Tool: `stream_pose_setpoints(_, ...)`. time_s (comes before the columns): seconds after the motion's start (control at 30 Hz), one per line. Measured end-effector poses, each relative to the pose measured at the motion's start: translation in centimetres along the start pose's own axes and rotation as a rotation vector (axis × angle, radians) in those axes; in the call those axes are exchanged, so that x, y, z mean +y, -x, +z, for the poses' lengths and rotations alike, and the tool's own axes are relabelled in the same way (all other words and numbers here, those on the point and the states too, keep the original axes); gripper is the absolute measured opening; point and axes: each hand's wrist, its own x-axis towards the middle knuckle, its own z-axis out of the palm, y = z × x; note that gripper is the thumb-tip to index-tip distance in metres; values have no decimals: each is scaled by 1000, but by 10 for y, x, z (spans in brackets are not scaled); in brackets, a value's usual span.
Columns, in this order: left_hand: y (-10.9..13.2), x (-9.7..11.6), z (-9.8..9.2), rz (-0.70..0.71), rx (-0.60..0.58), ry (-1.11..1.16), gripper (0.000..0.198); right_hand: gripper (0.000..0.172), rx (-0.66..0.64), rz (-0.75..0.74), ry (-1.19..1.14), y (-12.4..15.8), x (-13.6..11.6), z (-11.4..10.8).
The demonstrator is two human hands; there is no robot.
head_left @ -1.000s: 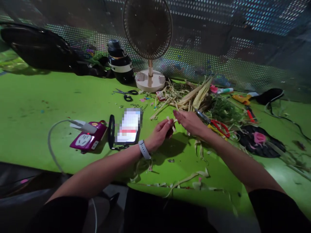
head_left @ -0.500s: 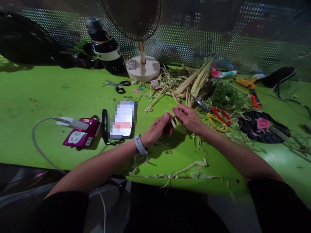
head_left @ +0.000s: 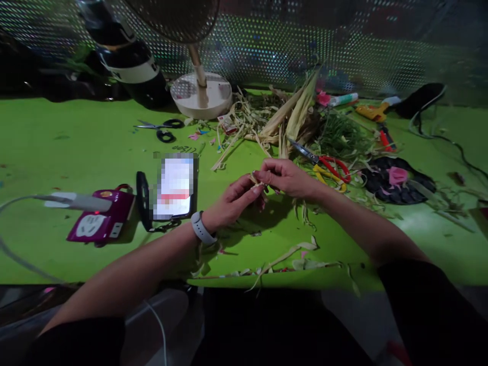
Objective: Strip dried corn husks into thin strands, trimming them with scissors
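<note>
Both hands meet over the green table, just right of the phone. My left hand, with a grey band on its wrist, is closed in a pinch on a small pale strip of corn husk. My right hand pinches at the same strip from the other side, fingertips touching the left ones. Something dark reddish shows beneath the fingers, too small and shaded to name. Behind the hands lie dried corn husks in a loose pile. Red-and-yellow-handled cutters rest beyond the right wrist.
Left of the hands are a phone and a purple power adapter with a cable. Farther back are black scissors, a fan and a dark bottle. A black tray with a pink flower and a glue gun sit right.
The whole scene has shifted left in view as the head turned. My fingers have drawn closer together around the husk strip, the right fingertips now overlapping the left.
</note>
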Motion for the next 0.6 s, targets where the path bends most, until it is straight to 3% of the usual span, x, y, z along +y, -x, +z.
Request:
stream_pose_setpoints(0.1, -2, 1, -3, -2, 2, 14, 23, 40, -43, -11, 57, 1, -1, -3)
stream_pose_setpoints(0.27, -4, 2, -9, -148, -34, 21, 21, 44, -168, 22, 65, 3, -5, -9)
stream_pose_setpoints(0.33, -5, 2, -10, -153, 19, 66, 22, 44, -55, 66, 80, 4, -6, -23)
stream_pose_setpoints(0.43, -8, 1, -11, -165, 166, 167, 22, 31, 349, 18, 296, 8, -7, -55)
stream_pose_setpoints(0.47, -10, 1, -11, -177, 201, 190, 23, 25, 422, -13, 451, 10, -6, -65)
stream_pose_setpoints(0.53, -13, -1, -11, -193, 240, 208, 24, 14, 342, 2, 715, 12, -3, -78)
stream_pose_setpoints(0.6, -15, -3, -11, -189, 253, 179, 25, 6, 96, 51, 854, 12, 2, -81)
